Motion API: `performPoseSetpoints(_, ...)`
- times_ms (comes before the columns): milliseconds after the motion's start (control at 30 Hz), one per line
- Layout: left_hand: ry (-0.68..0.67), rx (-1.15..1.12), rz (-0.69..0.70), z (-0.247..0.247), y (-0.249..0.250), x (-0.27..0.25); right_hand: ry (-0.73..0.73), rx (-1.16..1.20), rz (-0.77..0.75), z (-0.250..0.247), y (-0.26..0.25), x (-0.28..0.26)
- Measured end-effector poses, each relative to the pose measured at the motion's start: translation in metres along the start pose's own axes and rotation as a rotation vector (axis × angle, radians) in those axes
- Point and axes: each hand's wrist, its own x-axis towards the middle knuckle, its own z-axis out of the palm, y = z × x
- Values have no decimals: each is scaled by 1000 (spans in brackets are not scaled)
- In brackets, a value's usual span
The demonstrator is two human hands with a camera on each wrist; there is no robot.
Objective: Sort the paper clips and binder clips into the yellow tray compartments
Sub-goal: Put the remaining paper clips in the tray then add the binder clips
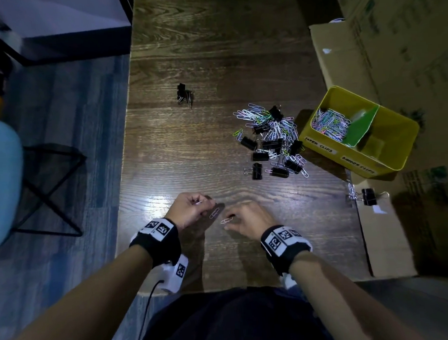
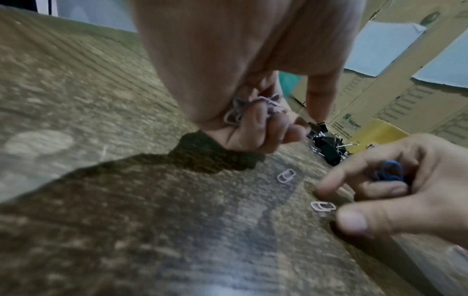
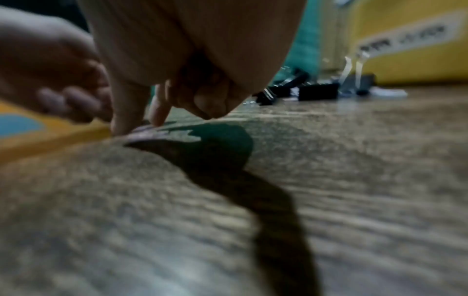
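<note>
My left hand [image 1: 202, 205] hovers low over the table near its front edge, its curled fingers gripping a bunch of purple paper clips [image 2: 253, 110]. Close to its right, my right hand [image 1: 230, 221] holds blue paper clips [image 2: 390, 172] in its palm while its thumb and forefinger touch a loose pink clip [image 1: 226, 220]. Another loose clip [image 1: 214, 212] lies between the hands. A mixed pile of paper clips and black binder clips [image 1: 273, 139] lies further back right. Beside the pile stands the yellow tray [image 1: 319, 142]; its left compartment holds several paper clips [image 1: 330, 124].
A green divider [image 1: 359, 128] splits the tray, which rests partly on flattened cardboard [image 1: 341, 62]. A few binder clips [image 1: 185, 94] lie apart at the back left. One binder clip [image 1: 369, 196] and some paper clips sit at the cardboard's edge on the right. The table's left edge drops off.
</note>
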Motion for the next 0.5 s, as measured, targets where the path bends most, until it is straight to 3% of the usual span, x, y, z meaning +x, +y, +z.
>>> performPoseSetpoints(100, 52, 142, 71, 4, -6, -1, -1, -190, -79, 1, -1, -3)
performPoseSetpoints(267, 94, 825, 128, 13, -6, -7, -10, -265, -60, 0, -11, -7)
performPoseSetpoints(333, 95, 941, 156, 16, -3, -11, -31, -278, -57, 1, -12, -8)
performPoseSetpoints(433, 62, 1012, 188, 20, -3, -12, -62, -169, -19, 1, -8, -7)
performPoseSetpoints(500, 32, 1040, 214, 26, -1, -15, -41, 87, 54, -2, -1, -6)
